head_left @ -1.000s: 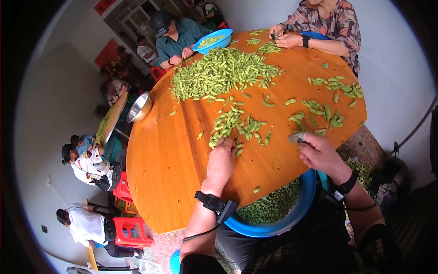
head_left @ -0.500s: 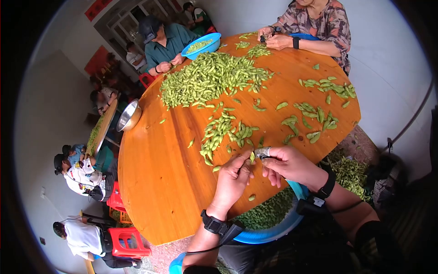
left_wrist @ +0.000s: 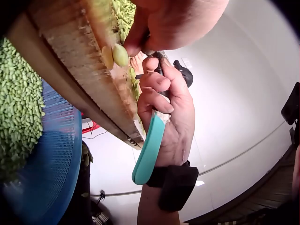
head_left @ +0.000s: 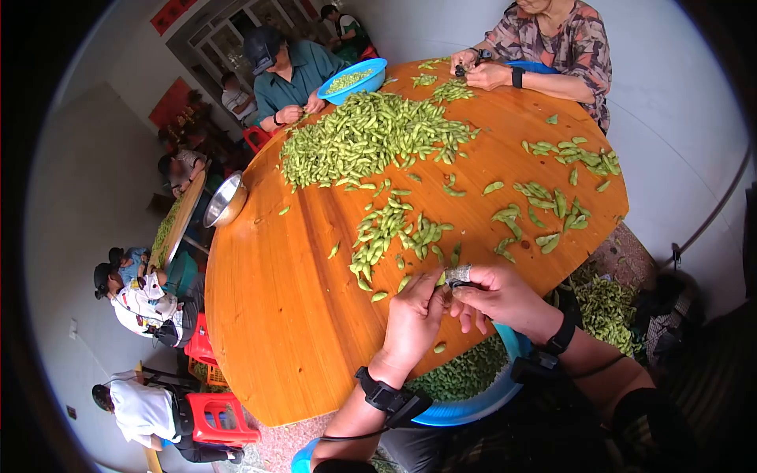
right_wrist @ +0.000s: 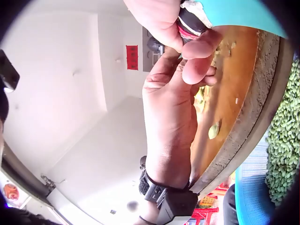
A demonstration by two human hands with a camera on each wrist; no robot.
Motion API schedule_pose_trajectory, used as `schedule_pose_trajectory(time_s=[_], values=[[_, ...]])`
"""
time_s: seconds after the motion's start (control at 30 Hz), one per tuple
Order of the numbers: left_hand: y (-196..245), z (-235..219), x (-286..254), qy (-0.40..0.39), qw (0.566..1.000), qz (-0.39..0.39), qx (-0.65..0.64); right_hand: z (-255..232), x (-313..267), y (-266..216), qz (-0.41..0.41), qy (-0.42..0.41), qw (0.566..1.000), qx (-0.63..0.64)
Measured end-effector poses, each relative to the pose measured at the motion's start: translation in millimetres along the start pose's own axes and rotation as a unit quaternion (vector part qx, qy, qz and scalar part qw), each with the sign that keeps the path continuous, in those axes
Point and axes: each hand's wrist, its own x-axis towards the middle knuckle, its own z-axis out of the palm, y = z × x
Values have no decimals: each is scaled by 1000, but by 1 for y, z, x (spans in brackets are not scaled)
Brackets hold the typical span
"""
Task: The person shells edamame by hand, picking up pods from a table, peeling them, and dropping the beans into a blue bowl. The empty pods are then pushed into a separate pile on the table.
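Above the near table edge, my left hand [head_left: 412, 319] pinches a green pod [head_left: 441, 279] between thumb and fingertips. My right hand [head_left: 505, 298] meets it from the right, its fingers curled round a tool with a wrapped grey end [head_left: 457, 274]. In the left wrist view the tool's turquoise handle [left_wrist: 150, 150] sticks out below the curled fingers of the right hand [left_wrist: 171, 108]. The left hand [right_wrist: 171, 112] fills the middle of the right wrist view; fingers hide the pod there. Loose pods [head_left: 386, 229] lie just beyond both hands.
A large pod pile [head_left: 371, 138] covers the far part of the wooden table [head_left: 268, 315]. Below the near edge stands a blue basket [head_left: 512, 347] of shelled beans [head_left: 465, 370]. A steel bowl [head_left: 225, 200] is at the left rim, a blue basin [head_left: 352, 81] at the far side. Two people sit opposite.
From resting among the pods, the left hand has come back toward the table edge with a pod. The right hand has moved left to meet it. Over the last half second both stay together.
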Motion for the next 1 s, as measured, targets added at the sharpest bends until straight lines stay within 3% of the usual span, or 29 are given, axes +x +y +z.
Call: schedule_pose_trajectory(time_s=[0.3,0.43,0.53,0.7,0.83,0.9,1.0], values=[[-8,-2,0,-44,981,-79,-172,3,0,-1,10,37,999,22],[-15,-4,2,-66,950,-109,-284,1,0,-2,28,36,999,23],[-15,-12,4,-91,926,-131,-343,0,-1,-7,27,22,999,18],[-12,-19,5,-130,832,-207,-499,-2,-2,-11,35,3,999,20],[-12,-10,5,-130,860,-191,-455,7,-2,3,13,62,997,-47],[-14,-6,4,-128,929,-189,-291,13,-2,12,-42,88,991,-92],[-10,-9,1,-115,924,-184,-316,19,-4,10,-61,102,989,-83]])
